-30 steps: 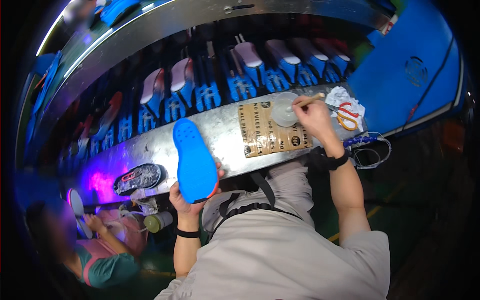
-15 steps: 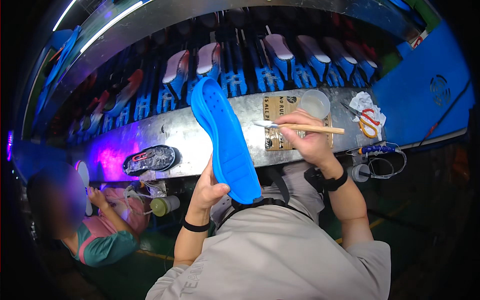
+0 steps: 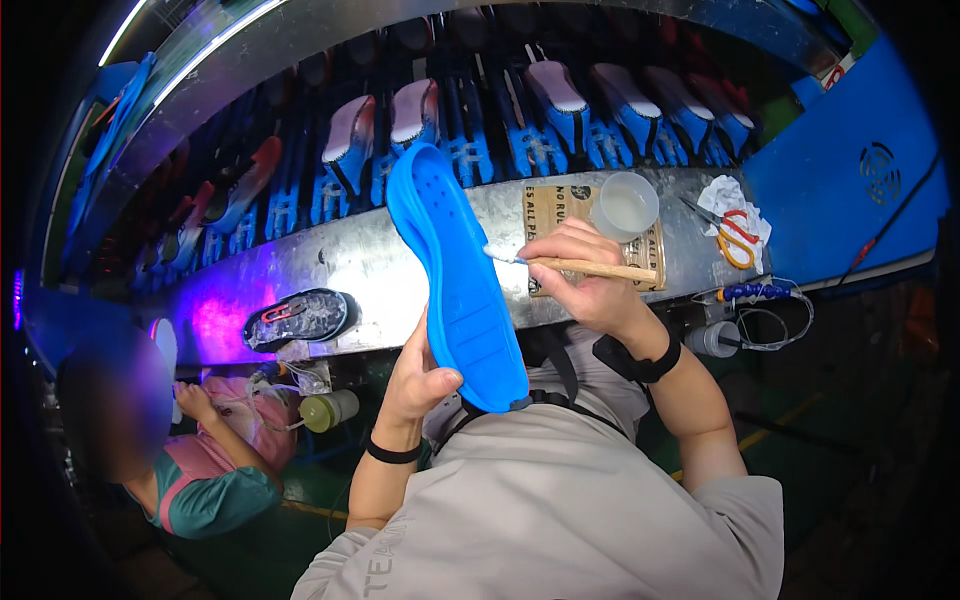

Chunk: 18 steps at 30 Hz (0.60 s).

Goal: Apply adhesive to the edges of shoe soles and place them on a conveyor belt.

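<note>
A blue shoe sole with a raised rim and small holes at its far end stands tilted in front of me. My left hand grips it low on its left edge, thumb on the near part and the other fingers hidden behind. Between the thumb and fingers of my right hand is a brush with a wooden handle. Its white bristle tip lies at the sole's right edge, near mid-length; whether it touches is hard to tell.
A translucent cup stands on printed cardboard. Scissors lie on crumpled white paper. A dark shoe-shaped piece rests on the metal bench. Behind, shoe uppers line blue holders. A co-worker sits at left.
My right hand has moved left with the brush, bringing its tip from the cardboard's edge to the sole's right edge. The sole has shifted only slightly.
</note>
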{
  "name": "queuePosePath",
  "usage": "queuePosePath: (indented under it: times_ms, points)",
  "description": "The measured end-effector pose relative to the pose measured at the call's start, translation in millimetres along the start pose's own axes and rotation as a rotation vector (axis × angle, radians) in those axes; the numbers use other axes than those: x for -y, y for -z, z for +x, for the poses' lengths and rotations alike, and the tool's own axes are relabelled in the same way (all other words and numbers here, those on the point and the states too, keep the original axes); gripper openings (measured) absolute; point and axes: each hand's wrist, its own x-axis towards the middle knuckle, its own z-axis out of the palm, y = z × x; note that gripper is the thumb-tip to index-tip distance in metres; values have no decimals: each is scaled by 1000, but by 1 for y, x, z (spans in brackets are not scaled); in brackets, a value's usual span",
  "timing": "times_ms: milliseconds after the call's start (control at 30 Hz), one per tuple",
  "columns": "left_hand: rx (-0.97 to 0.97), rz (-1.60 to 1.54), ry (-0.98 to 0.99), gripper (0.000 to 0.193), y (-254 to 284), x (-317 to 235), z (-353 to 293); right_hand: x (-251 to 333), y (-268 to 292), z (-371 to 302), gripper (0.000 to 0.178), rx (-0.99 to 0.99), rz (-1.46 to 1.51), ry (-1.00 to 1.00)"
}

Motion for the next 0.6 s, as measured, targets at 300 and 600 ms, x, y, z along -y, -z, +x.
queuePosePath:
  times_ms: [300,600]
  points:
    - [-17,30,-45,122,10,-6,4,9,-4,-18,10,82,51,10]
    - [-45,66,-108,122,16,-8,7,23,1,-27,12,173,109,9]
